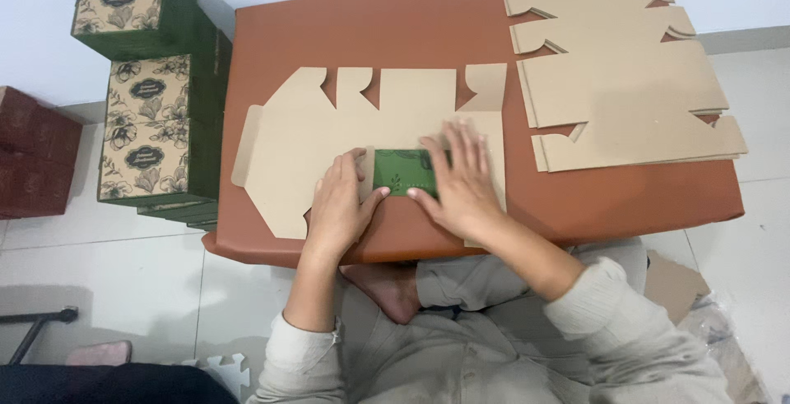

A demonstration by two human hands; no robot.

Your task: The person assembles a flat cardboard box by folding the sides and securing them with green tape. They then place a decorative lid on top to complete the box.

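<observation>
A flat, die-cut cardboard box blank point(329, 124) lies unfolded on the brown table point(411, 25), plain kraft side up. One flap near its front edge is folded over and shows its green printed face point(401, 172). My left hand point(339, 206) presses on the blank just left of the green flap, fingers bent. My right hand point(461, 182) lies flat with fingers spread on the right end of the flap and the card next to it. Neither hand lifts anything.
A stack of flat kraft blanks point(617, 75) sits on the table's right part. Folded green boxes with floral kraft lids point(152, 124) are stacked left of the table. Dark red boxes point(33, 157) stand further left. Card scraps point(675, 285) lie on the tiled floor.
</observation>
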